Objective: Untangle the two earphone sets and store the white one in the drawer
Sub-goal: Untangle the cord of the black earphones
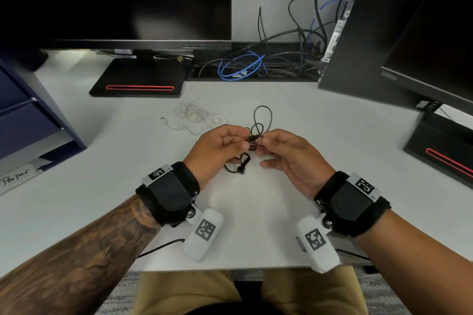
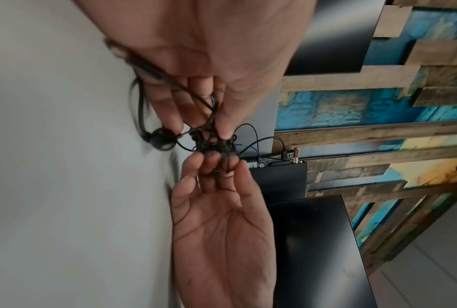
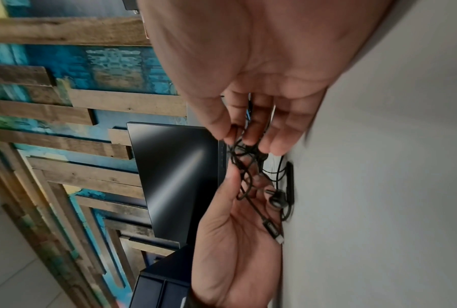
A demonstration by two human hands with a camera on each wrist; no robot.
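Note:
The black earphones (image 1: 256,135) are a tangled bunch held just above the white desk (image 1: 256,212), a loop standing up behind and one end trailing on the desk. My left hand (image 1: 243,139) pinches the knot from the left, and my right hand (image 1: 263,142) pinches it from the right. In the left wrist view the left hand (image 2: 218,133) and right hand (image 2: 216,162) meet on the black earphones' knot (image 2: 216,145). In the right wrist view the black earphones' cable (image 3: 248,166) crosses the left hand (image 3: 235,177) below the right hand (image 3: 243,139). The white earphones (image 1: 194,117) lie loose, apart, behind my left hand.
A dark blue drawer unit (image 1: 25,115) stands at the desk's left edge. Two monitors on black stands (image 1: 138,77) (image 1: 440,146) flank the work area. A computer tower (image 1: 358,33) and a mass of cables (image 1: 256,64) fill the back.

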